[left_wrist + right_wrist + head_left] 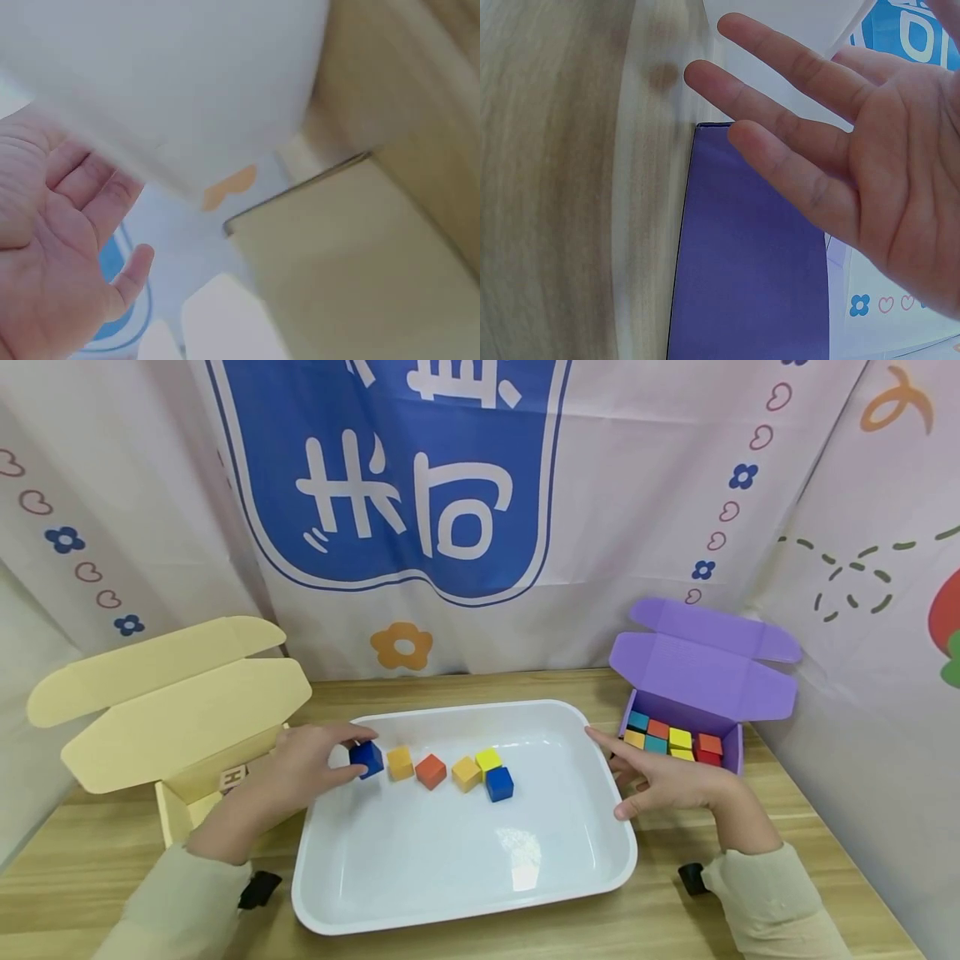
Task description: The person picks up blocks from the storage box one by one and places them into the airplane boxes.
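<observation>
In the head view my left hand (309, 767) pinches a dark blue cube (367, 759) between thumb and fingers, at the left end of the white tray (450, 920). Right of it, an orange cube (400, 763), a red-orange cube (431, 772) and another orange cube (467, 773) form a loose row. A yellow cube (489, 762) and a second blue cube (499, 784) sit close together at the row's right end. My right hand (671, 781) has its fingers spread at the tray's right rim and holds nothing; its palm shows in the right wrist view.
At the left stands an open yellow box (174, 814) with a lettered wooden block (232, 777) inside. An open purple box (738, 752) at the back right holds several coloured cubes. A printed curtain (600, 527) hangs behind the wooden table (787, 827).
</observation>
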`<state>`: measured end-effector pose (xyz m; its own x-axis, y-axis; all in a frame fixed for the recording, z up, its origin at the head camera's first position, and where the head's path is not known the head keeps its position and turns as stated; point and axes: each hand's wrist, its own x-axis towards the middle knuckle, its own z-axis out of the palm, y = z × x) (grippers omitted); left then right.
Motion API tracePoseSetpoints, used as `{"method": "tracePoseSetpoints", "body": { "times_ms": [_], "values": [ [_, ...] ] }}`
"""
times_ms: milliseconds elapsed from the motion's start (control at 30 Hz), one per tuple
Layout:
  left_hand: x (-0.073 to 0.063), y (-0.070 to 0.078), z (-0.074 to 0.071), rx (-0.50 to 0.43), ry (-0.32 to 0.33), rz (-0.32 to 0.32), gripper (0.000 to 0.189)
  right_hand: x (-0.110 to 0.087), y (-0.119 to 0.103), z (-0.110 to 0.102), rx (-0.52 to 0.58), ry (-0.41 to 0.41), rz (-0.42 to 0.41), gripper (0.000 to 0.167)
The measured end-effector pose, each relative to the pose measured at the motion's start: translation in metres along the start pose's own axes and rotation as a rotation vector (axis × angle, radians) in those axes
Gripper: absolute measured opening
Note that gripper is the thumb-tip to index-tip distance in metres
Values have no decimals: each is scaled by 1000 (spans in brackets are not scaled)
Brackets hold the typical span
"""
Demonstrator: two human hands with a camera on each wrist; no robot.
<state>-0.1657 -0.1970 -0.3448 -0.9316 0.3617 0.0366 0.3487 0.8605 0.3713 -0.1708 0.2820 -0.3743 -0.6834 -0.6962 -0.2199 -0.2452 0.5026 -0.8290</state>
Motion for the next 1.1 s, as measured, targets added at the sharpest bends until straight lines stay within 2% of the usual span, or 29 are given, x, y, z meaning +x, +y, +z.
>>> {"method": "tracePoseSetpoints", "body": {
  "times_ms": [133, 233, 367, 600, 767, 900, 1100],
  "values": [
    [-9, 0, -14, -9, 34, -12, 42, -1, 0, 0, -2, 1, 1, 107],
    [-18, -6, -24, 2, 84, -4, 43, 0, 0, 0, -4, 0, 3, 107],
    [-32, -23, -35, -15, 123, -10, 42, 0, 0, 1, -3, 1, 13, 106],
    [-58, -61, -50, 7, 135, -111, 48, -1, 0, 0, -2, -1, 8, 107],
    [-72, -92, -52, 32, 141, -164, 48, -2, -1, 0, 0, 0, 5, 107],
    [-80, -114, -48, 91, 149, -191, 46, -2, -1, 0, -1, -2, 4, 106],
    [-86, -136, -44, 170, 126, -201, 48, -1, -2, 0, -6, -4, -9, 106]
  ]
}}
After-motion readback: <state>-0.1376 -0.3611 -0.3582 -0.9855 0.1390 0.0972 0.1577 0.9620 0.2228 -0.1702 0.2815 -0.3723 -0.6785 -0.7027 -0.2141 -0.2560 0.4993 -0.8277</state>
